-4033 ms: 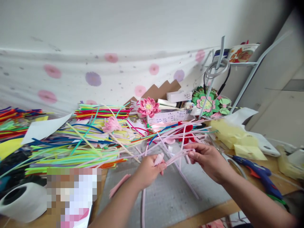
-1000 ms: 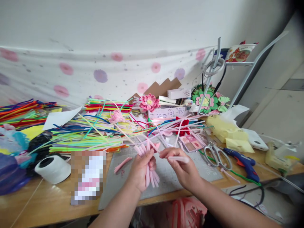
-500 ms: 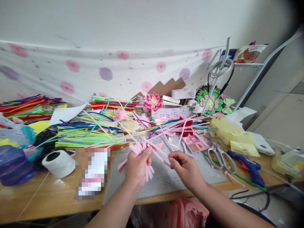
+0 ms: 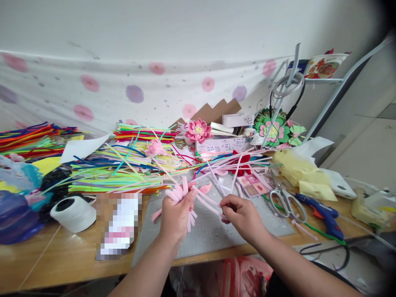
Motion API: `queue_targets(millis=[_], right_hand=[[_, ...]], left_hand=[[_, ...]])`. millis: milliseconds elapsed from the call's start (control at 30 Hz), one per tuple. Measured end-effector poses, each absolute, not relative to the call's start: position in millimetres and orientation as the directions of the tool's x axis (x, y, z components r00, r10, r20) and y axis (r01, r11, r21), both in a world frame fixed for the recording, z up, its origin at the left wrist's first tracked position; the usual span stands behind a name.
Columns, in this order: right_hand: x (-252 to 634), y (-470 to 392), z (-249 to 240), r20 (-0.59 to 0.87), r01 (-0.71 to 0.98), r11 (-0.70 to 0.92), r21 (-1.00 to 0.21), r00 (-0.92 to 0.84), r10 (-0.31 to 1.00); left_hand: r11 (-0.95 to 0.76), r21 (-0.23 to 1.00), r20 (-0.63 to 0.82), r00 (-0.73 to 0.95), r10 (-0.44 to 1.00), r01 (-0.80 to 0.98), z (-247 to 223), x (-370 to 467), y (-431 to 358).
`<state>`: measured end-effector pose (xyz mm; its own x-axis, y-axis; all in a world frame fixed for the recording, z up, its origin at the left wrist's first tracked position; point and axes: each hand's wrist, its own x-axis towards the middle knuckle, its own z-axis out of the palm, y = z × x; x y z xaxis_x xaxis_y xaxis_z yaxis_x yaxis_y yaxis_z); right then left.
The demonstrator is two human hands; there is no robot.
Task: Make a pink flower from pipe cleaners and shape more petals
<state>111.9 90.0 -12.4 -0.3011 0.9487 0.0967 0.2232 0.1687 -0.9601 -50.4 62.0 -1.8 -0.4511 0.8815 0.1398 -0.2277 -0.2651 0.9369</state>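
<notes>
My left hand [image 4: 177, 214] is closed round a bunch of pale pink pipe cleaners [image 4: 184, 189], whose ends fan out above the thumb and below the palm. From this bunch two pink strands [image 4: 208, 202] run across to my right hand [image 4: 239, 212], which pinches their far ends between thumb and fingers. Both hands are above a grey cutting mat [image 4: 198, 241]. A small pink petal-like piece [image 4: 206, 188] lies on the mat behind the strands, and more pink pieces [image 4: 156, 214] show left of my left hand.
Piles of coloured pipe cleaners [image 4: 117, 181] spread across the back. A white thread cone [image 4: 74, 213] stands at left. To the right lie scissors [image 4: 287, 204], a blue glue gun [image 4: 323, 214] and a makeup palette [image 4: 252, 185]. A finished pink flower [image 4: 198, 130] stands behind.
Both hands keep their grip, with the strands still stretched between them. The whole view has shifted slightly, and the hands have barely moved.
</notes>
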Motion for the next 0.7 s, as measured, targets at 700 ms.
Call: queue_targets(millis=[700], right_hand=[[140.2,105.5,1.8,0.556,0.301,0.782,-0.546,-0.568,0.607]], left_hand=[[-0.153,0.963,0.24,-0.442,0.864,0.223,7.4,-73.3,63.0]])
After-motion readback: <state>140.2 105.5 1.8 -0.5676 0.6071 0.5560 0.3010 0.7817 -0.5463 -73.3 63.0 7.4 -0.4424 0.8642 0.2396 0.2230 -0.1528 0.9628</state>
